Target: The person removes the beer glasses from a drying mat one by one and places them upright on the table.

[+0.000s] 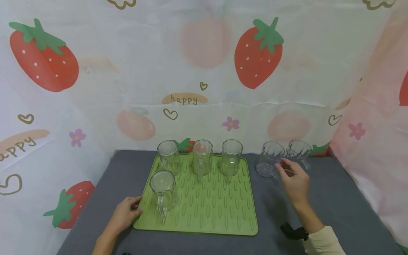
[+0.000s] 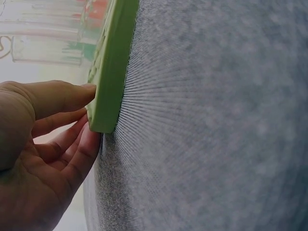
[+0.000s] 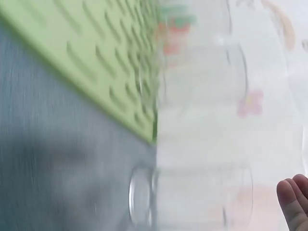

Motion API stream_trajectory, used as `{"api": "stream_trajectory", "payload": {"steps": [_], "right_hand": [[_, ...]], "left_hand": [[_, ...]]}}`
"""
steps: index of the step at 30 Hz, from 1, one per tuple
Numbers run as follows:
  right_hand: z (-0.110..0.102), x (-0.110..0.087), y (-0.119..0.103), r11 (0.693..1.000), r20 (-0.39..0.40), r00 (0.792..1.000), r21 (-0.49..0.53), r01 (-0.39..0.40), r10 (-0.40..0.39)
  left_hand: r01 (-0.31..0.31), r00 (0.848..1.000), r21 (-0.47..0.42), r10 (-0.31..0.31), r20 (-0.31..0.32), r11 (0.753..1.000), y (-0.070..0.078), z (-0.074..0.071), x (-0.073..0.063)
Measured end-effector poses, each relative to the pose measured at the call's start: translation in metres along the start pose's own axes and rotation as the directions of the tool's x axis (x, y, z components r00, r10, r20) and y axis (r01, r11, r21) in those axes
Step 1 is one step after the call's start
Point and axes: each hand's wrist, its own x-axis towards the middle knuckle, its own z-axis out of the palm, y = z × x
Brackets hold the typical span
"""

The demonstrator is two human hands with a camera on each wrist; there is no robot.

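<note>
A green ribbed drying mat (image 1: 204,212) lies on the table. Its left edge is gripped by my left hand (image 1: 124,212), and the left wrist view shows the thumb and fingertips closing on the mat's corner (image 2: 110,86). On the right, two clear glass mugs stand upright off the mat. Beside the handle of the nearer mug (image 1: 266,168) is my right hand (image 1: 294,179), fingers loosely bent and holding nothing. The other mug (image 1: 298,148) sits behind that hand, partly covered by it. In the blurred right wrist view, the fingertips (image 3: 291,195) appear apart from a glass mug (image 3: 202,197).
Several glass mugs stand upside down on the mat: three in the back row, including a middle mug (image 1: 202,157) and a right one (image 1: 231,157), and one in front at left (image 1: 164,191). A strawberry-print cloth (image 1: 204,78) hangs behind the grey tabletop (image 1: 334,198).
</note>
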Motion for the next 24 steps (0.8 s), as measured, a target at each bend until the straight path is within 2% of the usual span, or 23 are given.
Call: {"api": "stream_trajectory", "payload": {"steps": [7,13,18,21,24], "right_hand": [[0.036,-0.021,-0.029,0.996,0.111,0.994,0.095,0.004,-0.015],[0.062,-0.041,-0.048,0.984,0.215,0.974,0.178,0.031,-0.069],[0.083,-0.057,-0.067,0.968,0.310,0.942,0.244,0.055,-0.132],[0.097,-0.069,-0.076,0.950,0.360,0.915,0.304,0.069,-0.181],[0.108,-0.080,-0.086,0.933,0.402,0.894,0.356,0.045,-0.197]], "left_hand": [[0.004,1.000,-0.007,-0.004,0.020,1.000,0.000,-0.002,0.001],[0.002,1.000,-0.010,-0.002,0.030,1.000,0.000,-0.003,0.002],[-0.005,1.000,-0.008,0.005,0.024,1.000,0.000,-0.004,0.001],[-0.013,1.000,-0.006,0.013,0.012,1.000,0.000,-0.004,0.001],[-0.026,1.000,-0.003,0.026,0.002,1.000,-0.001,-0.003,0.000]]}}
